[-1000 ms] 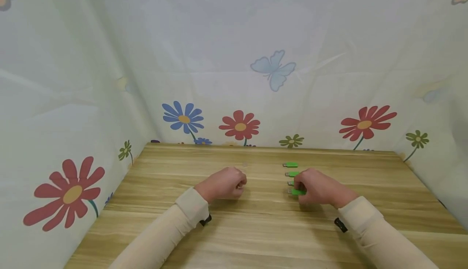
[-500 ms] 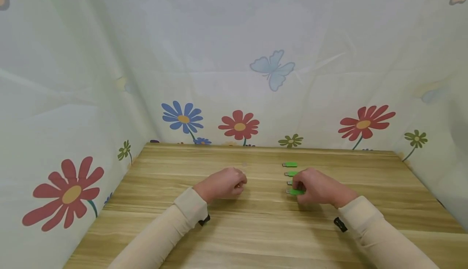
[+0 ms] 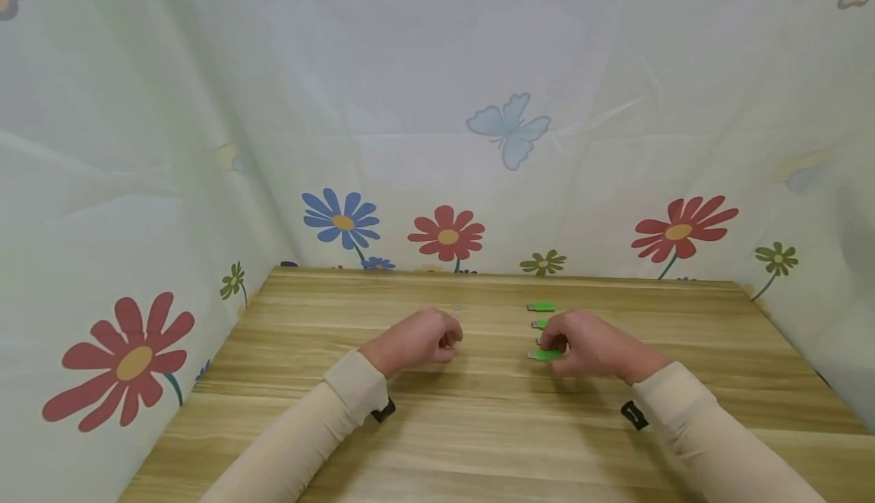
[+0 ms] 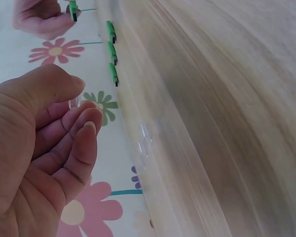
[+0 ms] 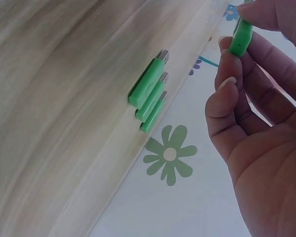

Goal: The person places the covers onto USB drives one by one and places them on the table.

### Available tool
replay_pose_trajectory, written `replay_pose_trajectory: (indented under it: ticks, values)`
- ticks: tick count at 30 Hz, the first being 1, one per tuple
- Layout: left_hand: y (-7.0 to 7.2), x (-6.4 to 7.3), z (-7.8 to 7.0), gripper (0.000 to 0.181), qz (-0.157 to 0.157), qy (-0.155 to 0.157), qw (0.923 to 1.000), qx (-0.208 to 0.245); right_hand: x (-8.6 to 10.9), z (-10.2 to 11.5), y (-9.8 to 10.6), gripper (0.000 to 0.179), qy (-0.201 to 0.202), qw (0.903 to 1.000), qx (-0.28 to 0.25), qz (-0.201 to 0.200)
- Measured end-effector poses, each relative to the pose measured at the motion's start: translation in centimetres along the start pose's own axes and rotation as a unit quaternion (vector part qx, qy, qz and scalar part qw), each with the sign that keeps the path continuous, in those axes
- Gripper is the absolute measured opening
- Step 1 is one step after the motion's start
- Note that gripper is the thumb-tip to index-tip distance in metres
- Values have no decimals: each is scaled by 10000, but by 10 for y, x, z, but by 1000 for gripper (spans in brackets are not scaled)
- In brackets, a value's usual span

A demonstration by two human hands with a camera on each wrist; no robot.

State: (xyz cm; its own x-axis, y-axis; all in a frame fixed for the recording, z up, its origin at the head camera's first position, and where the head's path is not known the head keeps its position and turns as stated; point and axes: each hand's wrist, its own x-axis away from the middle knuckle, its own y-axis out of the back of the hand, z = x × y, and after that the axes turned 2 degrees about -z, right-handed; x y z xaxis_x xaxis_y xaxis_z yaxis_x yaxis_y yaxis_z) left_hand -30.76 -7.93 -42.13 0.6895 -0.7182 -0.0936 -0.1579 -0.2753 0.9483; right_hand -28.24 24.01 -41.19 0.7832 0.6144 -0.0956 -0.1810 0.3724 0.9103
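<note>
Right hand (image 3: 586,343): nearly closed; thumb and fingers pinch a small green USB stick with a metal plug (image 5: 242,39), lifted off the striped wooden counter (image 3: 437,442); they hold its back end, which seems to keep the plug bare.
Left hand (image 3: 418,340): nearly closed too; thumb and finger pinch a tiny see-through piece, likely plastic (image 4: 74,104); a light pinch probably suits something so little; the other fingers curl in, perhaps to be out of the way.
Gap between hands: the two held things are apart; the plug points toward the left hand.
Green row: three more green USB sticks (image 5: 151,101) lie flat on the counter beyond the held one, side by side, plugs to the left; maybe lined up so each is easy to grab.
Clear bits: small see-through bits (image 4: 146,133) lie on the counter past the left hand; too faint to count.
Back: white hanging cloth with flowers (image 3: 410,70) stands behind the counter.
</note>
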Motion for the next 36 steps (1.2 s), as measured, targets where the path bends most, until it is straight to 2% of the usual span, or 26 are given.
replay_pose_trajectory:
  ticks: [6,15,23,36]
  values:
    - [1,0,0,5,-173,22,9994,299,-3,4,1,15,40,9996,-288,-17]
    - [1,-2,-4,5,-353,0,9982,493,-5,10,1,15,116,9988,-462,-90]
    - [0,-3,-8,5,-385,-26,9971,651,-7,15,0,14,333,9982,-453,-184]
    - [-9,-8,-15,5,-354,-85,9971,661,-8,18,-2,15,342,9971,-653,-193]
